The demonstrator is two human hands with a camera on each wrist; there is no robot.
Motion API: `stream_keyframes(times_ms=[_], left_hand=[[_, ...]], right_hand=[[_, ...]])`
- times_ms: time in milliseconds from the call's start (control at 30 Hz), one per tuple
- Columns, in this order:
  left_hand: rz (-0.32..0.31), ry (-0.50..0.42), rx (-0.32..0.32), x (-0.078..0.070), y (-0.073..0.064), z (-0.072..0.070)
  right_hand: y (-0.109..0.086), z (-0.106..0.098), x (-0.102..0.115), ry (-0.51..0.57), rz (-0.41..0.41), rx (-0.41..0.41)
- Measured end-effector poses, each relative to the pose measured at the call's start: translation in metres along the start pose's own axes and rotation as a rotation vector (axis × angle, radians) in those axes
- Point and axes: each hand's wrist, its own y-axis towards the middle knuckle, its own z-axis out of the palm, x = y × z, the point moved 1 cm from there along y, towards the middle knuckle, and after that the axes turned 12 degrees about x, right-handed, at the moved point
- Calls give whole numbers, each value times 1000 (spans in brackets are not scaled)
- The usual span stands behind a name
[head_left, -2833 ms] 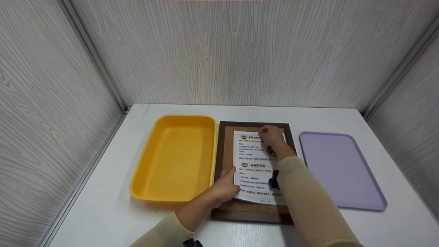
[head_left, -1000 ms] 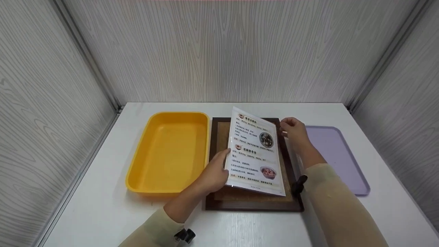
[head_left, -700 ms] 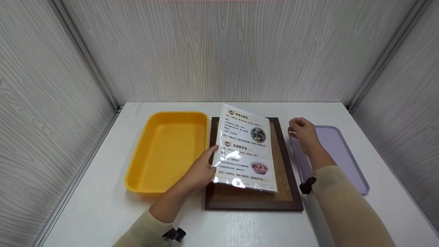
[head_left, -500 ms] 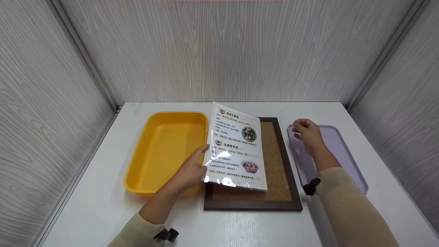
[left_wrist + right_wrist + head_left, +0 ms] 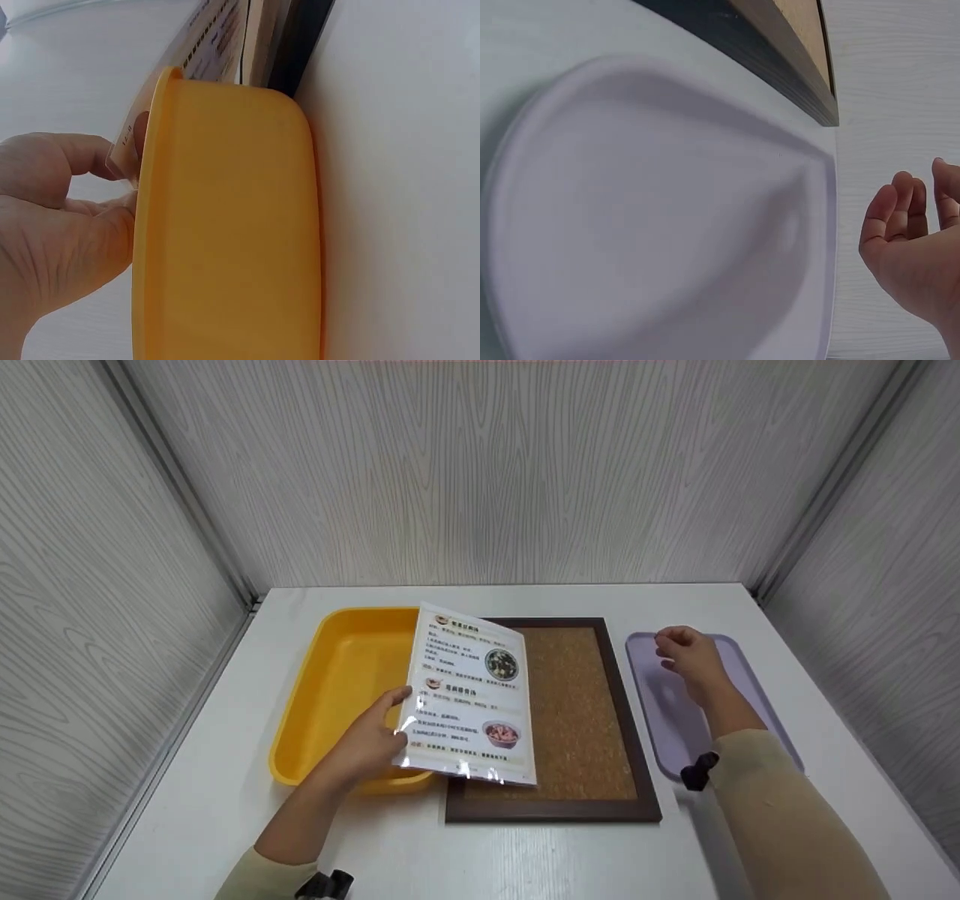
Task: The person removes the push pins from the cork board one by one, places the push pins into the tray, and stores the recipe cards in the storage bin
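In the head view my left hand [image 5: 367, 744] pinches the left edge of a laminated recipe sheet [image 5: 461, 705], which shows printed text and two food pictures. It is tilted above the right side of a yellow tray [image 5: 300, 720] and the left part of a framed cork board [image 5: 585, 712]. The left wrist view shows the sheet's corner [image 5: 120, 154] between thumb and fingers, just over the tray's rim. My right hand [image 5: 694, 660] hovers above a purple tray [image 5: 750, 712], fingers curled together. Whether something small sits between its fingertips cannot be seen.
The cork board lies flat on the white table [image 5: 517, 855] between the two trays, its dark wooden frame [image 5: 555, 810] facing up. Pale wood-grain panels [image 5: 480, 472] enclose the table at the back and both sides.
My left hand has lifted the recipe sheet off the cork board and carried it left toward the yellow tray. My right hand has left the sheet's top and moved right over the purple tray.
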Motion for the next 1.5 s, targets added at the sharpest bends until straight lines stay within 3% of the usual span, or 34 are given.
stream_keyframes(times_ms=[200, 333, 500, 967, 1500], left_hand=[[-30, 66, -24, 6, -6, -15], [-39, 121, -35, 9, -9, -28], [-3, 131, -14, 12, -13, -41], [58, 133, 129, 28, -24, -75], [8, 244, 52, 37, -41, -110]], right_hand=[[-6, -23, -5, -105, 53, -7], [0, -44, -27, -161, 86, -17], [2, -61, -46, -251, 120, -36], [-5, -82, -66, -410, 193, -5], [-3, -82, -73, -446, 263, 56]])
